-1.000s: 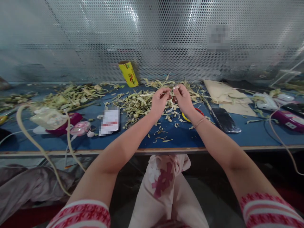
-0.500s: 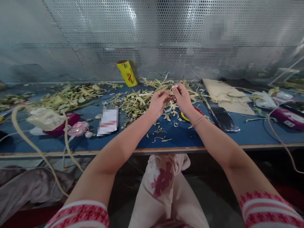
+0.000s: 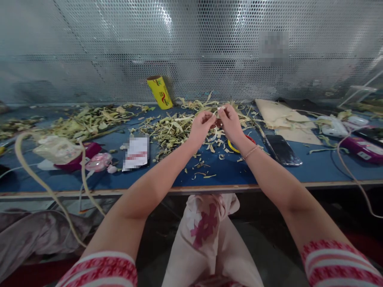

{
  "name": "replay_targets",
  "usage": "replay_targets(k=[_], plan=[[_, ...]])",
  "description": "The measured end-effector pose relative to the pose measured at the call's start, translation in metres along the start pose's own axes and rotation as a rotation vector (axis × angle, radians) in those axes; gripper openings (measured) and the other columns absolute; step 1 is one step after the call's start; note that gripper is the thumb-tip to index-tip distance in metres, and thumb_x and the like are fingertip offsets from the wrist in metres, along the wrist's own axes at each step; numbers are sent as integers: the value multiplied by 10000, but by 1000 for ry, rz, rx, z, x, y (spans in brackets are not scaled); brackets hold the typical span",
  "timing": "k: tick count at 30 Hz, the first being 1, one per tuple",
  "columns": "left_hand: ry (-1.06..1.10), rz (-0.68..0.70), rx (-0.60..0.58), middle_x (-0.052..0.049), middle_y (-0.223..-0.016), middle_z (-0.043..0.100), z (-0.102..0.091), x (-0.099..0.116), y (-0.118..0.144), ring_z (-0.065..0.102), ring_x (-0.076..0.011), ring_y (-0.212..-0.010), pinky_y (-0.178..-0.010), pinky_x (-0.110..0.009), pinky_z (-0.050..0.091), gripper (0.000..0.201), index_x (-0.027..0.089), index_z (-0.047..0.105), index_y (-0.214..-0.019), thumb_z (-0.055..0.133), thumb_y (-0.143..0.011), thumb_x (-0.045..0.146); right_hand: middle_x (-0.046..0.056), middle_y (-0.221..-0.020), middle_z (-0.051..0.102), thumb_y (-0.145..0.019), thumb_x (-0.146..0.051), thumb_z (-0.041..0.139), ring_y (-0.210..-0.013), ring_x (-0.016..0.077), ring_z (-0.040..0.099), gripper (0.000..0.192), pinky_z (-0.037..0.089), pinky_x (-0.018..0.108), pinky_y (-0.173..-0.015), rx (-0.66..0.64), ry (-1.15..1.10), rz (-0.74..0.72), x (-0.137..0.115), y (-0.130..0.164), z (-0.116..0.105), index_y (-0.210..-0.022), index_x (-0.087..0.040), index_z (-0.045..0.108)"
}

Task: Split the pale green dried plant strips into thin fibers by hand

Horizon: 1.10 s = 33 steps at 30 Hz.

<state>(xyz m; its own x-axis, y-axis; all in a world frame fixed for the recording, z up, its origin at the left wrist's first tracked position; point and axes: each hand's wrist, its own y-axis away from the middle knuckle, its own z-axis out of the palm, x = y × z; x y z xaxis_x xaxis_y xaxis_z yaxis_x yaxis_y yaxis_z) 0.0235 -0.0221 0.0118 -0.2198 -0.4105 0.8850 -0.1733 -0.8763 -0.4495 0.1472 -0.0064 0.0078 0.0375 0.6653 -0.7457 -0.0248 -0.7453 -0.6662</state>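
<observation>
I see a small pale piece (image 3: 217, 122) pinched between the two hands, raised just above the far middle of the blue counter (image 3: 314, 171); it is too small and too covered for me to say what it is. My left hand (image 3: 201, 128) has its fingers curled in, the fingertips closed on the piece from the left. My right hand (image 3: 230, 123) meets it from the other side, fingers bent and closed on the same piece, a thin bracelet (image 3: 250, 152) at its wrist.

Directly beneath and behind the hands lies a heap of pale green shreds (image 3: 170, 129), with loose bits scattered toward the near edge. A yellow and red ring (image 3: 239, 148) lies on the counter just beside the right wrist, partly hidden by it. A dark phone (image 3: 283, 149) lies to the right, touching a sheet of brown card (image 3: 281, 119). To the left, a blurred card (image 3: 136, 153) lies near the shreds, and a yellow roll (image 3: 160, 92) leans against the perforated metal wall (image 3: 119, 48). A second heap of shreds (image 3: 86, 119) lies further left.
</observation>
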Motion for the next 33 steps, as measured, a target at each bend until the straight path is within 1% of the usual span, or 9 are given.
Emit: replay_targets(k=[3, 9, 13, 17, 21, 25, 28, 30, 33], plan=[[-76, 49, 2, 17, -684, 622, -1, -1, 0, 621, -117, -652, -712, -291, 525, 240, 194, 517, -829, 724, -754, 289, -50, -635, 343, -814, -666, 534, -535, 91, 369, 455, 362, 252, -500, -4, -29, 35, -4, 1, 1, -764, -239, 385], [-132, 41, 15, 23, -680, 601, -4, -4, -1, 606, -108, -658, -686, -269, 494, 268, 190, 499, -851, 727, -732, 264, -56, -606, 369, -793, -694, 536, -517, 87, 389, 478, 372, 258, -500, -20, -29, 48, -7, 3, 2, -767, -239, 393], [-81, 37, 19, 52, -629, 557, -3, -3, -2, 560, -88, -597, -637, -247, 461, 244, 192, 485, -840, 679, -707, 127, -65, -588, 350, -797, -693, 531, -494, 84, 381, 476, 380, 259, -493, -29, -43, 51, -5, 2, 3, -768, -243, 380], [-79, 18, 3, 78, -571, 524, -1, 0, -1, 494, -68, -519, -560, -220, 395, 309, 195, 487, -876, 597, -654, 9, -62, -619, 341, -796, -689, 535, -499, 77, 376, 474, 393, 256, -494, -6, -57, 54, -6, 3, 4, -774, -244, 372], [-95, 39, -40, 94, -527, 492, -1, 0, 0, 444, -66, -482, -521, -217, 342, 361, 198, 484, -899, 559, -623, -22, -60, -628, 326, -810, -676, 527, -502, 80, 381, 459, 401, 254, -490, 10, -55, 42, -5, 2, 3, -782, -246, 370], [-103, 47, -94, 99, -521, 487, -2, -1, 0, 438, -69, -476, -510, -217, 322, 398, 203, 473, -925, 556, -610, -26, -63, -618, 313, -819, -663, 527, -495, 82, 376, 447, 397, 252, -481, 14, -70, 43, -3, 1, 2, -781, -246, 370], [-83, 19, -84, 106, -511, 465, -1, -1, 1, 424, -64, -460, -507, -212, 318, 425, 201, 470, -939, 559, -597, -35, -64, -617, 312, -817, -662, 532, -497, 85, 374, 447, 394, 250, -481, 24, -76, 50, -3, 1, 2, -781, -248, 370], [-29, -30, -61, 102, -523, 468, 1, 1, 2, 437, -67, -467, -523, -213, 346, 411, 203, 465, -938, 570, -609, -21, -64, -621, 313, -817, -659, 536, -497, 83, 366, 446, 384, 246, -476, 24, -75, 42, -4, 1, 2, -778, -247, 369], [109, -148, -20, 69, -574, 499, 4, 3, 3, 492, -86, -517, -557, -230, 400, 242, 207, 466, -881, 592, -707, 94, -65, -624, 315, -819, -653, 540, -486, 79, 348, 442, 367, 246, -466, 14, -68, 24, -5, 1, 3, -776, -245, 373]])
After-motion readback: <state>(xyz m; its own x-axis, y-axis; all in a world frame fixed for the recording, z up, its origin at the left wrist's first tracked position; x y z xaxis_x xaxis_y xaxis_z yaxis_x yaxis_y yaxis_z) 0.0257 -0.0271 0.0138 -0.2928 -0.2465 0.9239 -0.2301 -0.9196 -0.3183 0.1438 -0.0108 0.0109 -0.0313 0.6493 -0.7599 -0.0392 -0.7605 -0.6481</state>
